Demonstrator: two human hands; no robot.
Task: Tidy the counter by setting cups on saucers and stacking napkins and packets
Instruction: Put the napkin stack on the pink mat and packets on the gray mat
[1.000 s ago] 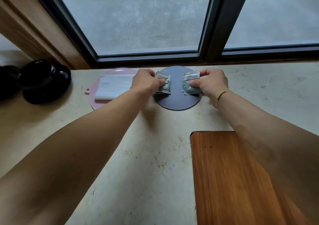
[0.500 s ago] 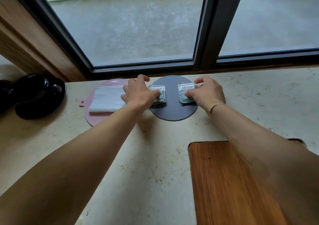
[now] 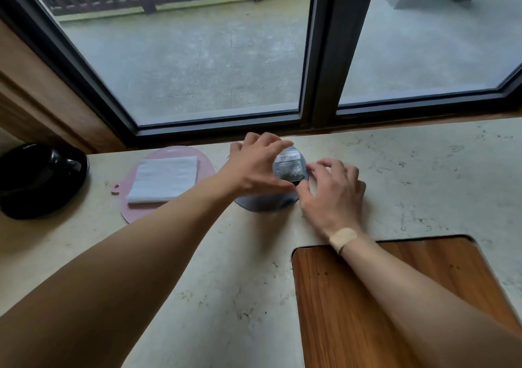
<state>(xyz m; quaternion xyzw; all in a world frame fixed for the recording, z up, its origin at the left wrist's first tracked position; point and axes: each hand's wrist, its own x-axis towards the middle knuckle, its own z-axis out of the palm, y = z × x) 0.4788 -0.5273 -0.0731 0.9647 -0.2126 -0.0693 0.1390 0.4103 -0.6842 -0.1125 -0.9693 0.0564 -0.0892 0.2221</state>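
Observation:
A clear packet [image 3: 289, 167] with white print lies over the dark round mat [image 3: 262, 202] near the window. My left hand [image 3: 254, 167] curls around it, fingers above and thumb below. Whether a second packet lies under it is hidden. My right hand [image 3: 330, 195] sits just right of the packet, with spread fingertips touching its right edge. A stack of white napkins [image 3: 163, 180] rests on a pink mat [image 3: 203, 160] to the left. At the far left a black cup [image 3: 42, 175] stands on the counter; its saucer is hard to make out.
The stone counter [image 3: 409, 170] runs along a dark-framed window [image 3: 324, 57]. A wooden board [image 3: 395, 311] is set into the counter at the near right. A wood panel [image 3: 34, 107] rises at the left.
The two packets were apart on the dark mat, one in each hand. Both hands have come together at the mat's right side, and only one packet shows. The camera has tilted up.

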